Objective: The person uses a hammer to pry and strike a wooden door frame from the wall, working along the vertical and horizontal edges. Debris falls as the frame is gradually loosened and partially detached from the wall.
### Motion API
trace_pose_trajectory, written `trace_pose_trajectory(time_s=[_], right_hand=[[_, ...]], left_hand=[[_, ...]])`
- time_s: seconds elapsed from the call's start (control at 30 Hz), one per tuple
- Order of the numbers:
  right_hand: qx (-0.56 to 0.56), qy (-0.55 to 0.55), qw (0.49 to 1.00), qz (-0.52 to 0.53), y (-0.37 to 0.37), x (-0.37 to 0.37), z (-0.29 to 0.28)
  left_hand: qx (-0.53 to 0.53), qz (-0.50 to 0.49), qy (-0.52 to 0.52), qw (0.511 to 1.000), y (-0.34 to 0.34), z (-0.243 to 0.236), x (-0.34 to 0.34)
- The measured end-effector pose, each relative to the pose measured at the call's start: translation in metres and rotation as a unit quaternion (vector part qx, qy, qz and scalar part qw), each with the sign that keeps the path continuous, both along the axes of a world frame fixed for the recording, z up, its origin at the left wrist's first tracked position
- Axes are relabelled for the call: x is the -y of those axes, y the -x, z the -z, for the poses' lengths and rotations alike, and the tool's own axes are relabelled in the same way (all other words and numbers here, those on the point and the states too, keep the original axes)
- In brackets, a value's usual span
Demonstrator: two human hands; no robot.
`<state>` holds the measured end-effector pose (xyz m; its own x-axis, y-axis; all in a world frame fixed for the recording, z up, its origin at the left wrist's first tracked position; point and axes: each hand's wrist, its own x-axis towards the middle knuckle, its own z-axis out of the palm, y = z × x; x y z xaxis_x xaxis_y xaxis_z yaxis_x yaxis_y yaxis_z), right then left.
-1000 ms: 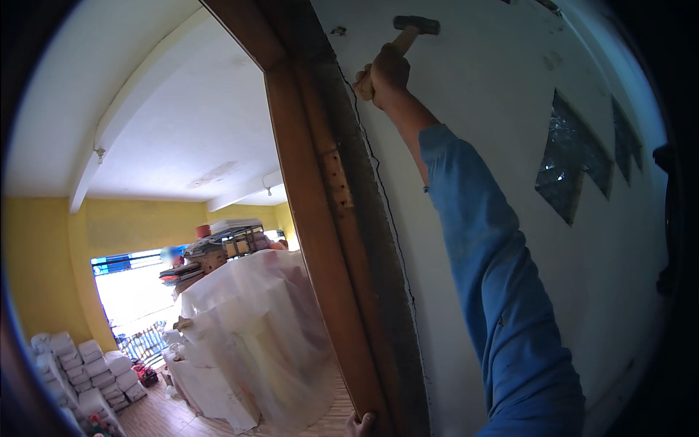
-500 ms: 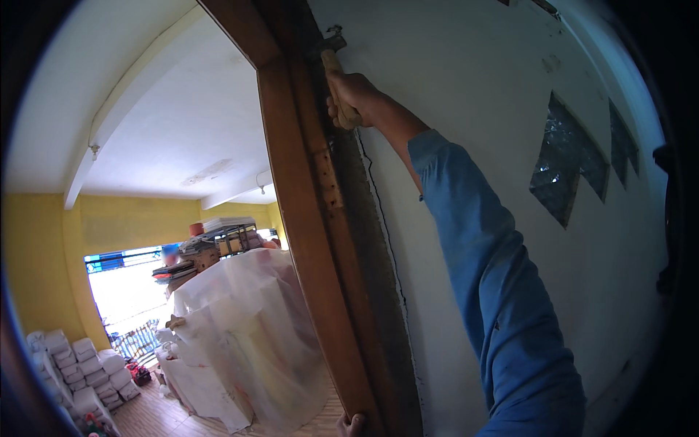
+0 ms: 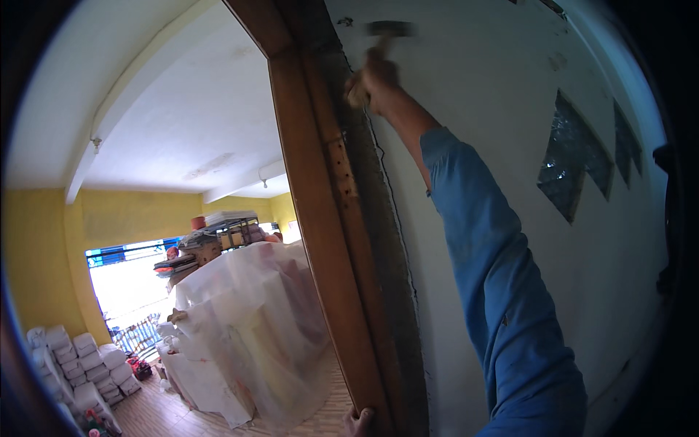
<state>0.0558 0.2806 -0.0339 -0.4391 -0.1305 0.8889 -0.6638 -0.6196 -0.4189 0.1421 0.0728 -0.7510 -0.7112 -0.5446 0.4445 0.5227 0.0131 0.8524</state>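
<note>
My right hand [image 3: 378, 80] is wrapped round the wooden handle of a hammer [image 3: 391, 29], raised high beside the top of a brown wooden door frame [image 3: 314, 189]. The hammer head is blurred by motion and stands apart from the frame, in front of the white wall. A strip of bare grey cement [image 3: 378, 211] with a jagged crack runs between frame and wall. Low down, my left hand [image 3: 359, 421] is at the frame's edge; only some of its fingers show, curled round the wood.
Through the doorway, a large heap [image 3: 255, 328] lies under a translucent plastic sheet, with stacked goods [image 3: 226, 229] on top. White bundles [image 3: 87, 364] are piled at the lower left, near a bright window [image 3: 131, 284]. Dark angular panes [image 3: 575, 160] are set in the right wall.
The hammer and my right hand have swung right, away from the door frame. The view has shifted slightly, so the frame appears farther right. My left hand stays at the frame.
</note>
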Motion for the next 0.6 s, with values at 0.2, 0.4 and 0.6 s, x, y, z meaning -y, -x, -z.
trace_pose_trajectory(time_s=[0.2,0.4,0.6], right_hand=[[0.007,-0.121,0.992,-0.023,-0.019,0.01,0.018],[-0.006,-0.136,0.991,0.001,-0.017,-0.003,0.017],[0.037,0.048,0.996,0.063,0.004,-0.032,0.008]], left_hand=[[-0.01,0.006,0.0,1.0,-0.002,0.0,-0.001],[0.016,0.019,-0.01,1.0,-0.002,0.005,0.002],[0.032,0.013,-0.016,0.999,0.008,0.023,0.016]])
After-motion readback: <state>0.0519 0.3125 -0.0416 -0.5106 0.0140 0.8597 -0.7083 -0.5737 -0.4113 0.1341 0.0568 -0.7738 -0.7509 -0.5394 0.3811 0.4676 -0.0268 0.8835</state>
